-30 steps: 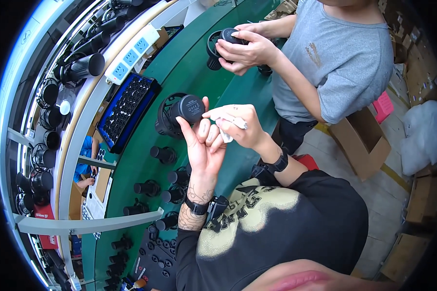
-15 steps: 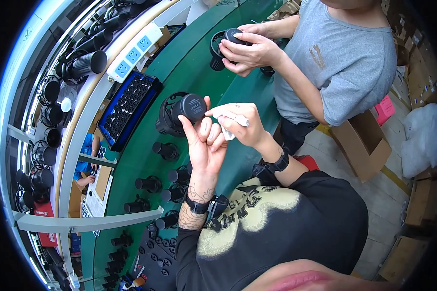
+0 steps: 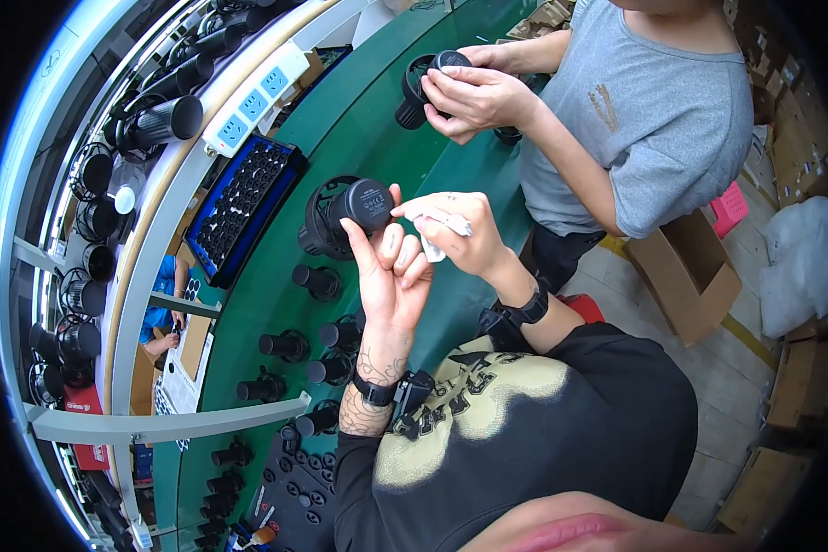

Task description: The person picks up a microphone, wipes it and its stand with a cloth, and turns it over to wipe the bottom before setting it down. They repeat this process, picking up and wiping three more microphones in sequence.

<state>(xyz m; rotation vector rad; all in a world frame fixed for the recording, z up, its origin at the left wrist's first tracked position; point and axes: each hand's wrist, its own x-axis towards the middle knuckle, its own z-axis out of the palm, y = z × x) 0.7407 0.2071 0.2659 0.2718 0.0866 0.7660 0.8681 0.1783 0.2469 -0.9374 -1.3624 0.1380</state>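
Note:
A black device (image 3: pixel 366 205), with a round cylindrical end cap bearing pale print and an open ring-shaped frame behind it, is held above the green bench. My left hand (image 3: pixel 394 271) pinches the cap's edge between thumb and finger, the other fingers curled in. A crumpled white cloth (image 3: pixel 448 223) is gripped in my right hand (image 3: pixel 477 241), whose index fingertip is close to the cap's right rim; whether it touches I cannot tell. Below the device, several similar black devices (image 3: pixel 285 346) stand on the bench.
Across the bench, a person in a grey shirt (image 3: pixel 658 120) holds a similar black device (image 3: pixel 414 90). A blue-lined tray (image 3: pixel 213 267) of small black parts lies to the left, below a power strip (image 3: pixel 253 103). Metal shelving curves along the left. An open carton (image 3: pixel 685 276) stands at right.
The device in my left hand has shifted very slightly to the right. My right hand with the cloth has hardly moved. The other person's device has tilted a little.

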